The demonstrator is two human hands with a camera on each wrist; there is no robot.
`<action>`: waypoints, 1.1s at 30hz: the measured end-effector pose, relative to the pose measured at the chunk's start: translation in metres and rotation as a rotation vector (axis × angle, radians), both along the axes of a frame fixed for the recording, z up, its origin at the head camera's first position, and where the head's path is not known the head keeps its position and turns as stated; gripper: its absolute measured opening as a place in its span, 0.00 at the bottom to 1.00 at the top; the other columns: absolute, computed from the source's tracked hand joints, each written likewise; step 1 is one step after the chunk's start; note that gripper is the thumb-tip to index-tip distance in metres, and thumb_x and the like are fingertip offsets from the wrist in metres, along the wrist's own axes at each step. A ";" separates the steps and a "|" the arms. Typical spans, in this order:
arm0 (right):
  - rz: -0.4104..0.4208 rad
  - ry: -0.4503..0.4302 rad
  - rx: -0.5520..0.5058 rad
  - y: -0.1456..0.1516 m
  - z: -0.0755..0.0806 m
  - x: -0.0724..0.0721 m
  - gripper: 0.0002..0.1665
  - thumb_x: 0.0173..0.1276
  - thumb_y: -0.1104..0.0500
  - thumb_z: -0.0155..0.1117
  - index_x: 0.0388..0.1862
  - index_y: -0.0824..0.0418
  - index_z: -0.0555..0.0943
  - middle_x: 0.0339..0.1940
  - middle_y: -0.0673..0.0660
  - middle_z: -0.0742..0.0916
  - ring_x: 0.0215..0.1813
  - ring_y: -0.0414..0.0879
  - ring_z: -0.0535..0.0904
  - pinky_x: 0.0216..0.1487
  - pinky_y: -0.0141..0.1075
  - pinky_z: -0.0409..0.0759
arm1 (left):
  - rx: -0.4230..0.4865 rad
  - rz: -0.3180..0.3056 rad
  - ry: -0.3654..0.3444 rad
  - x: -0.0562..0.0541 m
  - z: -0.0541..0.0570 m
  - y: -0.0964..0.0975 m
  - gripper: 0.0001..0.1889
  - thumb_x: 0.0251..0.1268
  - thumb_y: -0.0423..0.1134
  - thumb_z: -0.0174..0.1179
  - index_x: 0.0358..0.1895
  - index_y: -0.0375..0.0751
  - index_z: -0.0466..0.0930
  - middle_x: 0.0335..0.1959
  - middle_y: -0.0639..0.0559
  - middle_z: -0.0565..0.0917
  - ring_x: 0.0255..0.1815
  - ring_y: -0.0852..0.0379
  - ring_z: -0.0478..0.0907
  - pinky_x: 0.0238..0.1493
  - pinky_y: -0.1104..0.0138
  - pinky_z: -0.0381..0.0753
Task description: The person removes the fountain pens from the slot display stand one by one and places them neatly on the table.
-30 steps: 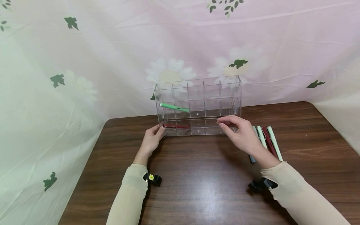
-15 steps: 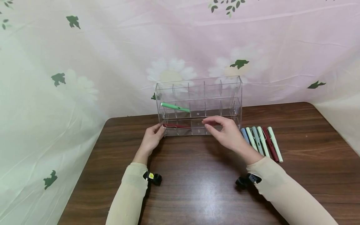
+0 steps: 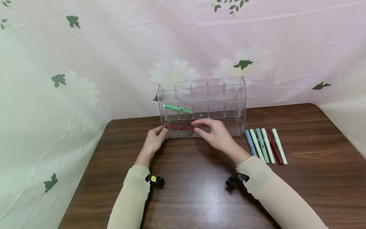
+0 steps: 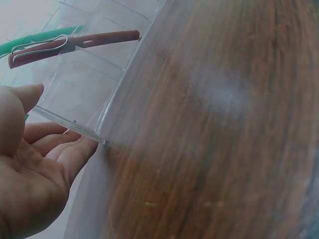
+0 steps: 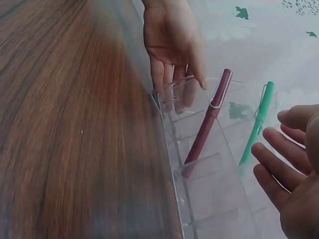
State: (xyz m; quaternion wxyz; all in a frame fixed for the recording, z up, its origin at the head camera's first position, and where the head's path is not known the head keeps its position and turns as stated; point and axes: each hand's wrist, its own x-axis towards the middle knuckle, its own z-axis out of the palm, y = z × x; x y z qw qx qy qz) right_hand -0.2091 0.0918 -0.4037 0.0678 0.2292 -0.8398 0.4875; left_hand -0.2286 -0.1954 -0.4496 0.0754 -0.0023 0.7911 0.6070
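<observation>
A clear plastic pen organizer point(image 3: 201, 102) with tiered, divided compartments stands at the back of the table. My left hand point(image 3: 153, 142) holds its left end, thumb toward the front and fingers along the outside of the end wall. Slanting across the lowest tier lies a red pen point(image 3: 180, 128) with a wire clip, its cap end near that thumb. One tier higher leans a green pen point(image 3: 178, 109). My right hand point(image 3: 213, 135) hovers before the lowest tier near the red pen's right end; the right wrist view shows its fingers point(image 5: 279, 149) apart and holding nothing.
Right of the organizer, several capped pens point(image 3: 263, 144) in blue, pale green, grey-green and dark red lie side by side. The wooden table point(image 3: 183, 197) meets a floral cloth backdrop point(image 3: 128, 63) behind the organizer.
My right hand has moved left along the organizer's front, from its right part to the red pen's end, uncovering the row of pens. The left hand and both pens in the organizer stay put.
</observation>
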 end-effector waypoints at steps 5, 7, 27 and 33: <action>0.019 -0.007 -0.013 -0.010 0.000 -0.003 0.16 0.76 0.61 0.73 0.60 0.60 0.90 0.60 0.58 0.92 0.67 0.55 0.86 0.58 0.58 0.90 | 0.009 -0.003 -0.003 0.000 0.000 0.000 0.28 0.91 0.40 0.48 0.83 0.28 0.62 0.80 0.33 0.72 0.80 0.41 0.73 0.79 0.55 0.77; 0.024 -0.008 -0.012 -0.014 0.000 -0.005 0.16 0.76 0.61 0.73 0.60 0.60 0.90 0.60 0.58 0.92 0.67 0.55 0.86 0.58 0.59 0.90 | 0.015 -0.004 -0.003 0.000 0.000 0.000 0.28 0.91 0.40 0.48 0.83 0.28 0.62 0.80 0.33 0.72 0.80 0.41 0.73 0.79 0.55 0.77; 0.063 -0.061 0.084 -0.050 -0.008 -0.020 0.22 0.76 0.59 0.73 0.67 0.61 0.86 0.62 0.61 0.91 0.58 0.54 0.90 0.63 0.51 0.90 | 0.006 0.015 0.008 0.001 0.000 0.001 0.27 0.90 0.41 0.50 0.81 0.30 0.66 0.80 0.34 0.73 0.79 0.43 0.74 0.78 0.56 0.78; 0.066 -0.075 0.160 -0.059 -0.008 -0.025 0.23 0.77 0.58 0.72 0.68 0.62 0.85 0.64 0.61 0.91 0.66 0.55 0.88 0.69 0.51 0.87 | 0.012 0.002 0.010 0.000 0.000 0.000 0.27 0.90 0.40 0.49 0.81 0.29 0.65 0.80 0.34 0.72 0.80 0.42 0.73 0.79 0.56 0.77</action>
